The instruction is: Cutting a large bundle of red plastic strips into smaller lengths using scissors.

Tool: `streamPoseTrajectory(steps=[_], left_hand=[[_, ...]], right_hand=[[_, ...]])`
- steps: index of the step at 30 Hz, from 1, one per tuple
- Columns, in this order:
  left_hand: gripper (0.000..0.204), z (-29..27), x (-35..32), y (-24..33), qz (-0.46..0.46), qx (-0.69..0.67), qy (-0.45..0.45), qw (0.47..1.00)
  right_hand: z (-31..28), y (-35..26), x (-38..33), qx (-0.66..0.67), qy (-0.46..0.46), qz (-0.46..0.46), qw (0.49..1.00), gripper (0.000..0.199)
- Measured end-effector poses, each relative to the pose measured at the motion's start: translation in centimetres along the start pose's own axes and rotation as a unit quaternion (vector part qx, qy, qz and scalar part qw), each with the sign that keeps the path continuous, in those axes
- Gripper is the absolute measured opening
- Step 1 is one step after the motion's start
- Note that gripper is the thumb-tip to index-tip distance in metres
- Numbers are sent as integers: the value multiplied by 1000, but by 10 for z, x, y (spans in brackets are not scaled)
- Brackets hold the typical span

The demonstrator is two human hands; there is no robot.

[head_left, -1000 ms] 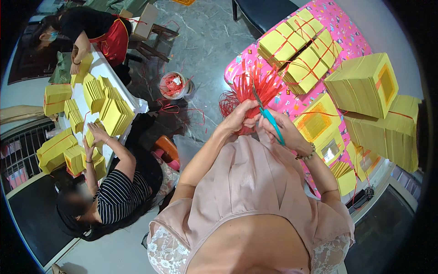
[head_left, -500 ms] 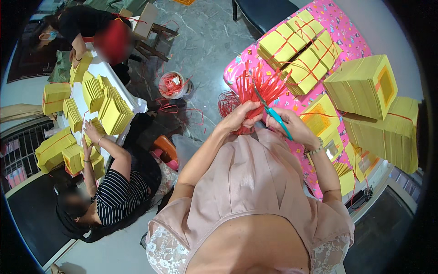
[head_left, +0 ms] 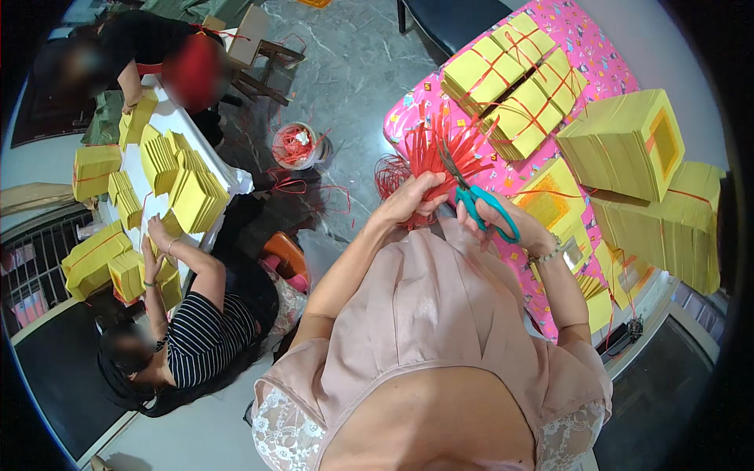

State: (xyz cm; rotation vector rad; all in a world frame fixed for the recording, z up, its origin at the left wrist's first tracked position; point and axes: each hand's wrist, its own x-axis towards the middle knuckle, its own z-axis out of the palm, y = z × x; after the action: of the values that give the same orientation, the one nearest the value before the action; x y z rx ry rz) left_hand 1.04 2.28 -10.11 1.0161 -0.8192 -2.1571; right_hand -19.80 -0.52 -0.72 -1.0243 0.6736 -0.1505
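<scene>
The left hand (head_left: 416, 198) grips a fanned bunch of thin red strips (head_left: 424, 153), and the right hand (head_left: 514, 224) holds teal-handled metal scissors (head_left: 470, 194), blades across the strips. Red-tied rectangular yellow paper bundles (head_left: 522, 114) lie on a pink patterned tablecloth (head_left: 605, 67) to the right; at left, a person in a striped top (head_left: 206, 337) reaches over a white table (head_left: 174, 116).

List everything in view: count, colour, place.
Strips: one bunch, red, centre
Scissors: one pair, teal handles, blades at strips
Patterned table: one, pink, right
Plain table: one, white, left
Paper stacks: many, yellow, left and right
Bucket: one, whitish, floor
Chair: one, black, top
Co-workers: two, dark tops, left
Blouse: one, pale pink, worn
Left hand: one, bare, around strips
Right hand: one, bare, at scissors handles
</scene>
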Motion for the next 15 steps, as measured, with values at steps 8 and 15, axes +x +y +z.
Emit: streamPoseTrajectory(steps=[8,15], left_hand=[[33,17,-11,17,-35,70,77,994],[34,16,-11,17,-17,89,72,993]], right_hand=[[4,-5,3,8,8,37,999,54],[6,-7,5,90,40,53,994,53]])
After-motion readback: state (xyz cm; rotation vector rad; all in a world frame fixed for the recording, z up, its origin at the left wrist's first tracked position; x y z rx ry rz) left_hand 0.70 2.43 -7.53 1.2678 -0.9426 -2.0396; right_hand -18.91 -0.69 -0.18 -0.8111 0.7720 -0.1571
